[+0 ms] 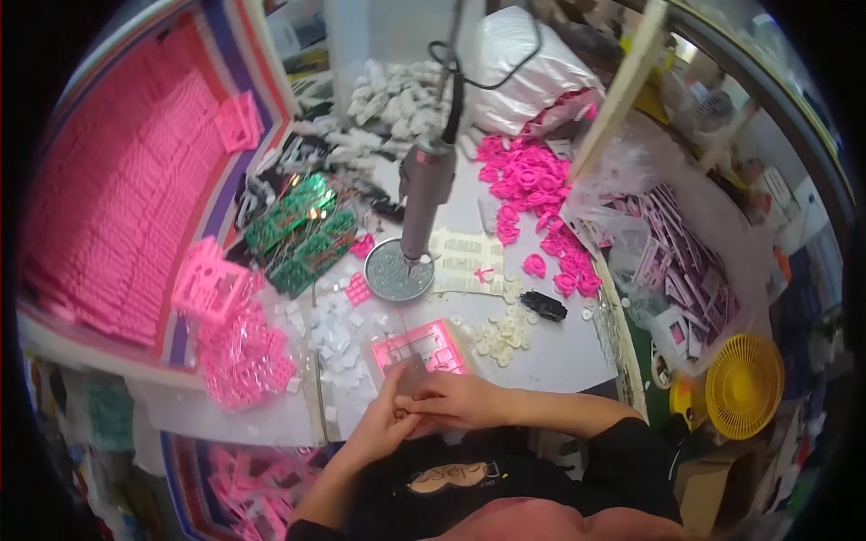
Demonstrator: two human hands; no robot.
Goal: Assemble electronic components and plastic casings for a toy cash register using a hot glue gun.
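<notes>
My left hand (383, 419) and my right hand (465, 399) meet close to my body at the bench's near edge. Both are closed, with their fingertips together around a small greyish, see-through flat piece (413, 373); its exact kind is unclear. Just beyond the fingers lies a pink plastic casing (437, 347) with rectangular openings, partly covered by my hands. An electric screwdriver (426, 194) hangs upright on a cord above a round dish of small screws (388, 279). Cream plastic parts (501, 335) and a black part (544, 306) lie to the right.
White pieces (336, 338) and a bag of pink keypads (244, 361) lie left, near green circuit boards (307, 234). Pink casings fill a striped box (126, 198). Pink parts (532, 185) spread at right, beside a bag of flat panels (681, 261) and a yellow fan (744, 386).
</notes>
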